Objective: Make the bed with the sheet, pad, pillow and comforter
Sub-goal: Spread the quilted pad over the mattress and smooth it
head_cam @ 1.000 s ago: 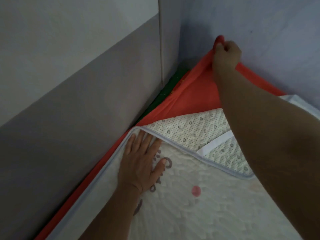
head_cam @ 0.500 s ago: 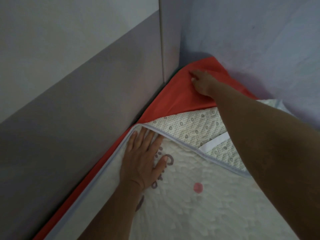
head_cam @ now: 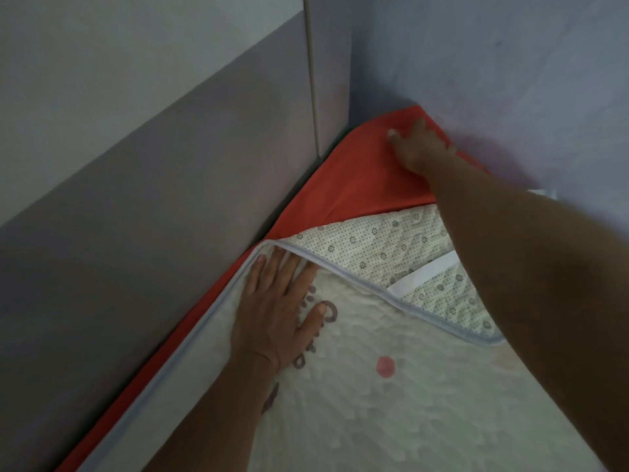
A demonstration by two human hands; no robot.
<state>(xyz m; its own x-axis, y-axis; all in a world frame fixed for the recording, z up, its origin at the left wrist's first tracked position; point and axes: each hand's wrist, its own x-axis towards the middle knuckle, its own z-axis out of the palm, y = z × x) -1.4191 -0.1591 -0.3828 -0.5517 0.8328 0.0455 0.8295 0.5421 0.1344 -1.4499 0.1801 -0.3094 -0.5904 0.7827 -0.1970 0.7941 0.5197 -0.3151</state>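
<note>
Right grip [head_cam: 420, 149] seemingly flat on sheet [head_cam: 347, 185] corner

Headboard panel [head_cam: 143, 212]: a grey padded surface is filling the left of the frame, slanting from lower left up toward the top centre.
Upper panel [head_cam: 119, 56]: a paler grey band is sitting above the darker one, in the upper left.
Seam [head_cam: 311, 76]: a thin vertical line is running down near the top centre, ending at the corner.
Wall [head_cam: 510, 63]: a bluish-purple surface is taking up the upper right, meeting the panels at the corner.
</note>
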